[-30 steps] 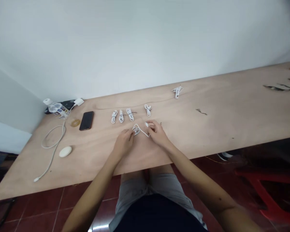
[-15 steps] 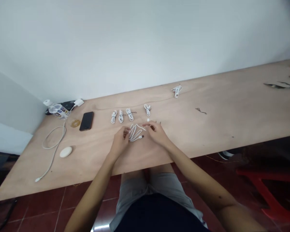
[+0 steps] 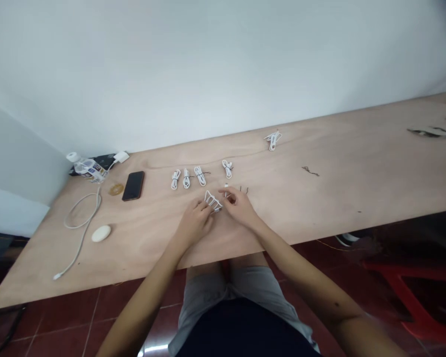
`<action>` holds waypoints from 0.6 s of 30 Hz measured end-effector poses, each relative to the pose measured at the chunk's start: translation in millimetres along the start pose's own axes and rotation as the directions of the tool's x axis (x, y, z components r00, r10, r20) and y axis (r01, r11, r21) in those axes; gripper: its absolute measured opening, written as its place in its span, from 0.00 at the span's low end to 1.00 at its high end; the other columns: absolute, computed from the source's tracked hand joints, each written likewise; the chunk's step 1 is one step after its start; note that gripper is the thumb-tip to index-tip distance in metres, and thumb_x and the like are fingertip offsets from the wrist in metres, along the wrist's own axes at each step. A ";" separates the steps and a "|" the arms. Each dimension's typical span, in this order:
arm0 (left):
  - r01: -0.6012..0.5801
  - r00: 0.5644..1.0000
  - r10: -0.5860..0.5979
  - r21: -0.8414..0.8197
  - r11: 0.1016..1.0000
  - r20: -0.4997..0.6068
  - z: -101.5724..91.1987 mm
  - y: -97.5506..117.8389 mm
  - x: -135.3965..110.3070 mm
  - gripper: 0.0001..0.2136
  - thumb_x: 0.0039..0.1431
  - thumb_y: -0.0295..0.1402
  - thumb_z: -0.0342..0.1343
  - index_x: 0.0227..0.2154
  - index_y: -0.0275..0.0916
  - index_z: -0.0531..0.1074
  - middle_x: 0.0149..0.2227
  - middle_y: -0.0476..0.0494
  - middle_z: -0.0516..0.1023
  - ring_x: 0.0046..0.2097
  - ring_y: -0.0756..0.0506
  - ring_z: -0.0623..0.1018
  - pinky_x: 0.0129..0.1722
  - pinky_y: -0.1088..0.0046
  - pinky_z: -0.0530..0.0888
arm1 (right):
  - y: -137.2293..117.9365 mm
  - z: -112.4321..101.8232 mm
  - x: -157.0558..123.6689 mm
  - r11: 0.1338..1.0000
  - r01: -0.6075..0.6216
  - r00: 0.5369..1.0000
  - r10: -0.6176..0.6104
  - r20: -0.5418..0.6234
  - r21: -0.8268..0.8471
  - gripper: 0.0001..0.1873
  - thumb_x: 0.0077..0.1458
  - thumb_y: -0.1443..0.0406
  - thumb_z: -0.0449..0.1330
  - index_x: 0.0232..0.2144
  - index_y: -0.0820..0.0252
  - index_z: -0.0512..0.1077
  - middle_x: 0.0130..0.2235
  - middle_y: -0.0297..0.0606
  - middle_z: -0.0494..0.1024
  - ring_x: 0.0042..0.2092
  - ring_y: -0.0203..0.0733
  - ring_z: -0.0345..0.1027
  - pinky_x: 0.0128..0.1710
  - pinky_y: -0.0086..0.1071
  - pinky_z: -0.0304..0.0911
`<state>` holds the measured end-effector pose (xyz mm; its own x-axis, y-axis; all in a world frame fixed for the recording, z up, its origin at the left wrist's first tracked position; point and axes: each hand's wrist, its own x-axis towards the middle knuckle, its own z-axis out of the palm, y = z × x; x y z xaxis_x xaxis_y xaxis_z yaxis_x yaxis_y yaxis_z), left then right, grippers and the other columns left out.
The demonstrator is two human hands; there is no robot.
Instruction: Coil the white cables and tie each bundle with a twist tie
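On the plywood table [image 3: 282, 198], a white cable [image 3: 212, 201] lies folded into short loops between my hands. My left hand [image 3: 195, 220] is closed over the end of these loops, holding them down at the table. My right hand [image 3: 240, 206] is just to the right, its fingertips by a small white plug [image 3: 226, 191]. I cannot tell whether those fingers grip it. Beyond my hands, several bundled white cables [image 3: 199, 175] lie in a row, each tied with a dark twist.
To the left are a black phone [image 3: 133, 186], a plastic bottle [image 3: 89, 168], a white charger [image 3: 121, 157], a loose white cable [image 3: 82, 218], a white oval object [image 3: 101, 233] and an amber rubber band [image 3: 116, 189]. A wall runs along the table's far edge.
The white cable's long loops have been drawn into a shorter, tighter fold. My left hand has moved right onto the fold, and the plug now stands by my right fingertips.
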<state>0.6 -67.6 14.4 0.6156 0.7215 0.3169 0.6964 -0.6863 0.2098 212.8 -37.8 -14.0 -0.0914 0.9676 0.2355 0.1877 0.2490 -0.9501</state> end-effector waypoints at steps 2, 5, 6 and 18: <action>0.046 0.999 -0.046 0.045 0.998 0.001 5.1 3.0 1.9 0.07 0.70 0.27 0.56 0.45 0.38 0.79 0.45 0.35 0.80 0.50 0.36 0.75 0.53 0.57 0.73 | -1.3 0.8 1.3 0.996 0.001 1.000 0.000 -0.018 0.091 0.17 0.60 0.63 0.62 0.51 0.58 0.80 0.39 0.40 0.83 0.38 0.44 0.77 0.42 0.40 0.73; 0.093 0.996 -0.092 0.035 0.995 -0.006 10.0 3.9 4.6 0.06 0.71 0.29 0.57 0.39 0.38 0.79 0.43 0.35 0.80 0.49 0.36 0.76 0.52 0.57 0.73 | -4.2 0.9 4.0 0.954 -0.017 0.998 0.035 -0.052 0.300 0.17 0.60 0.59 0.65 0.50 0.57 0.80 0.40 0.40 0.84 0.42 0.46 0.79 0.48 0.43 0.75; 0.110 0.994 -0.110 -0.010 0.994 -0.018 10.3 3.1 4.9 0.06 0.71 0.28 0.56 0.38 0.39 0.78 0.42 0.36 0.80 0.49 0.36 0.76 0.52 0.57 0.73 | -6.0 0.1 5.1 0.931 -0.022 0.996 0.051 -0.069 0.365 0.17 0.59 0.58 0.66 0.50 0.56 0.80 0.41 0.41 0.84 0.42 0.46 0.79 0.49 0.44 0.76; -0.338 0.471 -0.879 -0.935 -0.103 -0.073 -9.0 -17.0 -4.4 0.13 0.62 0.39 0.72 0.40 0.37 0.77 0.28 0.55 0.64 0.31 0.54 0.69 0.39 0.76 0.72 | -23.2 -42.4 2.8 0.797 0.188 0.897 0.098 -0.431 0.573 0.21 0.61 0.60 0.67 0.55 0.47 0.71 0.35 0.30 0.75 0.30 0.35 0.66 0.28 0.29 0.66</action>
<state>-17.2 -59.9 17.8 -0.3495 0.9364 0.0321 -0.6250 -0.2585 0.7365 249.7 -39.1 17.4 0.3583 0.9106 0.2061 -0.4281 0.3564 -0.8305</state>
